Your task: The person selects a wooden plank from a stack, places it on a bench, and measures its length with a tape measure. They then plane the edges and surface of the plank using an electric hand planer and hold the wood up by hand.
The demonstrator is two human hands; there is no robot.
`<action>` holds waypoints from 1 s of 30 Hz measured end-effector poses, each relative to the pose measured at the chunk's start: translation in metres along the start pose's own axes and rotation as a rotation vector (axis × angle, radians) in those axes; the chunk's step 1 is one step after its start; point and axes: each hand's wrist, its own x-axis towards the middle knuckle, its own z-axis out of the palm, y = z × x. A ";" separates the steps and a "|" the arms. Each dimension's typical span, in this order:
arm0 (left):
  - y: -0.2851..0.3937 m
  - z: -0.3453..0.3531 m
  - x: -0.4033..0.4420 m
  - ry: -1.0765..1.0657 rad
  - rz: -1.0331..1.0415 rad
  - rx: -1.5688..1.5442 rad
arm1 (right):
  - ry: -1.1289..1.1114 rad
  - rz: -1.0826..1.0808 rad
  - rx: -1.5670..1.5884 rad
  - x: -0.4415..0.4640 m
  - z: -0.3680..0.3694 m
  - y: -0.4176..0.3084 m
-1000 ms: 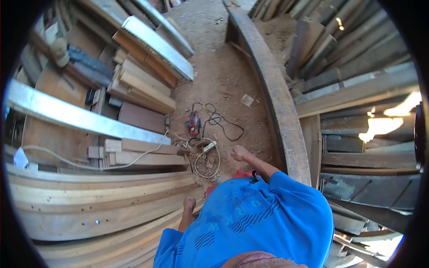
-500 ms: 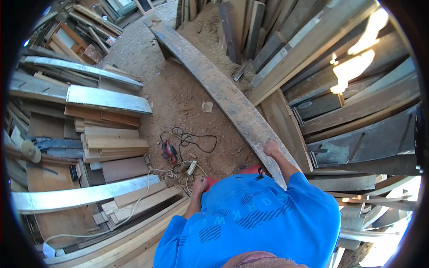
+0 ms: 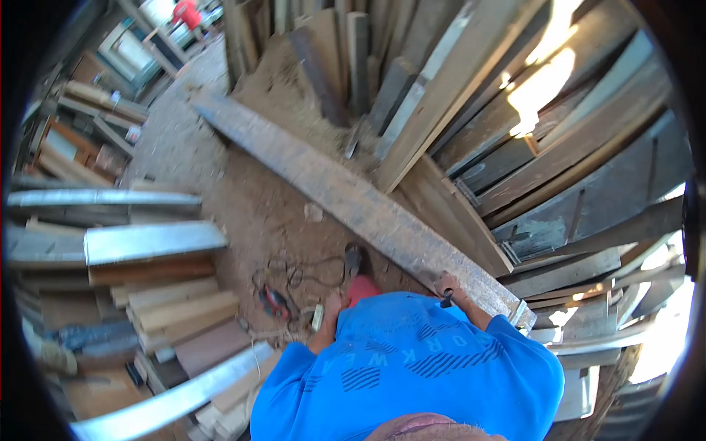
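Observation:
A long, weathered plank (image 3: 331, 195) slants across the view, its near end close beside my right side. My right hand (image 3: 446, 284) is at the plank's near edge, fingers curled against it; the fingertips are hidden. Near my right wrist is a small dark loop (image 3: 447, 297). By my red-clad leg (image 3: 362, 289), my left hand (image 3: 336, 302) looks closed, with nothing visible in it. A red and dark power tool (image 3: 275, 303) lies on the ground to the left, near a tangled dark cord (image 3: 312, 273). Close to my left hand is a pale power strip (image 3: 318, 317).
Stacked boards (image 3: 180, 305) and a silvery board (image 3: 156, 242) lie on the left. Tall timbers (image 3: 460, 95) lean along the right, over sawdust (image 3: 276, 88). Ahead runs a dirt path (image 3: 173, 132), with a person in red (image 3: 187, 13) far off.
My view has turned and shifted, bringing the person in red into sight. My right hand has gone from the plank's top face to its near edge. A dark shoe now shows ahead of me.

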 end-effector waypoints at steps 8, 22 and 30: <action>-0.029 -0.079 0.125 -0.125 -0.212 0.053 | -0.404 0.203 -0.101 0.051 -0.049 -0.127; 0.156 -0.178 0.399 -0.167 0.355 -0.149 | -0.231 0.095 -0.073 0.117 0.003 -0.139; 0.456 -0.173 0.451 -0.174 0.998 -0.135 | 0.082 0.099 -0.193 0.089 0.017 -0.073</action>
